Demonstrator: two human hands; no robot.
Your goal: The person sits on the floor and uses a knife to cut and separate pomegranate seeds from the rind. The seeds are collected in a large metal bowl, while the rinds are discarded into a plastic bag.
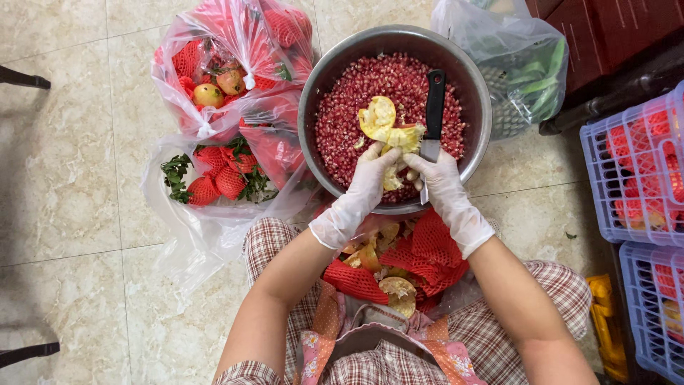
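Gloves cover both hands: the left hand [363, 187] is closed on a pomegranate husk [388, 127], the right hand [443, 178] steadies it with the knife [432, 114] tucked alongside. Just beyond them sits the steel bowl [313, 107] of seeds. Slick gloves could let the blade slip toward the fingers

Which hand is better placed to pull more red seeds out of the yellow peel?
Probably the left hand: it grips the pomegranate peel over the metal bowl with nothing else in it. The right hand is holding the knife.
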